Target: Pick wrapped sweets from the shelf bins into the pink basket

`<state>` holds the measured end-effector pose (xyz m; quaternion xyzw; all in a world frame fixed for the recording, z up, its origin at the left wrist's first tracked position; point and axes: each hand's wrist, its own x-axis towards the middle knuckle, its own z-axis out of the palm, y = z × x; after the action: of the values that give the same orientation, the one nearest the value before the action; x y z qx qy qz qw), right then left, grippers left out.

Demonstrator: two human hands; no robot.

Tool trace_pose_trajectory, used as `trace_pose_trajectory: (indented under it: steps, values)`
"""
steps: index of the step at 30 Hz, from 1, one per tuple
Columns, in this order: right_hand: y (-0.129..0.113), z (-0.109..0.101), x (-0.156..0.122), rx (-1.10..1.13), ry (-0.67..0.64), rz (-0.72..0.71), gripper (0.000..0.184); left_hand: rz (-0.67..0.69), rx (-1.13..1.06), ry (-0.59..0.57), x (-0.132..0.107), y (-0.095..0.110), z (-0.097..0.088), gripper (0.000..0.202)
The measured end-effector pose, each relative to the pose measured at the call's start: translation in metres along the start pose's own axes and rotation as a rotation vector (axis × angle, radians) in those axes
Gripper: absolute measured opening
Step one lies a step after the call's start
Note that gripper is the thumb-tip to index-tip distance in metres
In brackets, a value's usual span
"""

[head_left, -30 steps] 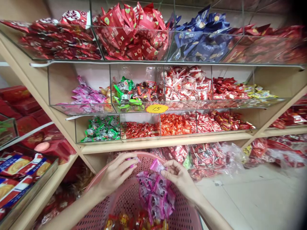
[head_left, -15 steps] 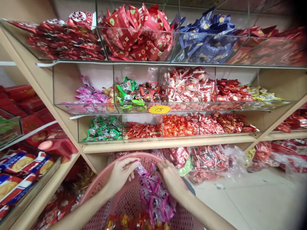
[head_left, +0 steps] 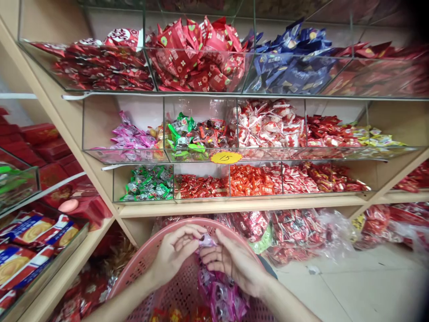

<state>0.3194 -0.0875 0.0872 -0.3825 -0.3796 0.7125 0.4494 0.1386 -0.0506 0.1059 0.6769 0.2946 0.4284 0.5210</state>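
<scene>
A strip of joined purple candy packets (head_left: pixel 223 295) hangs down inside a pink perforated plastic basket (head_left: pixel 134 264). My left hand (head_left: pixel 182 250) pinches the strip's top packet between thumb and fingertips. Close on its right, my right hand (head_left: pixel 236 261) has its thumb raised away from its fingers. Those fingers lie across the upper part of the strip and hide some of it. Red and yellow wrapped candies (head_left: pixel 177 315) lie at the bottom of the basket, partly out of view.
Clear shelf bins ahead hold purple candies (head_left: pixel 132 136), green-wrapped candies (head_left: pixel 147 183) and blue packets (head_left: pixel 291 58). A yellow tag (head_left: pixel 226 158) reads 15. Bagged candy (head_left: pixel 295 230) lies under the shelf, biscuit packs (head_left: pixel 35 230) at left. Tiled floor (head_left: pixel 355 281) shows at right.
My right hand has loosened from its grip on the strip, its thumb now apart from its fingers. The strip hangs slightly lower, and the view has tipped slightly upward.
</scene>
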Motion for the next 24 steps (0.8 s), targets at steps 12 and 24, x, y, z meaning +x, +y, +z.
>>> trace_pose_trajectory:
  steps: [12, 24]
  values:
    - [-0.004, 0.000, -0.006, -0.034, 0.120, -0.275, 0.024, -0.214, -0.138, 0.138, -0.003, 0.000, 0.010, 0.032]
    - [-0.010, -0.015, -0.006, -0.436, 0.226, -0.356, 0.034, -0.254, 0.089, 0.119, 0.000, -0.014, 0.014, 0.018]
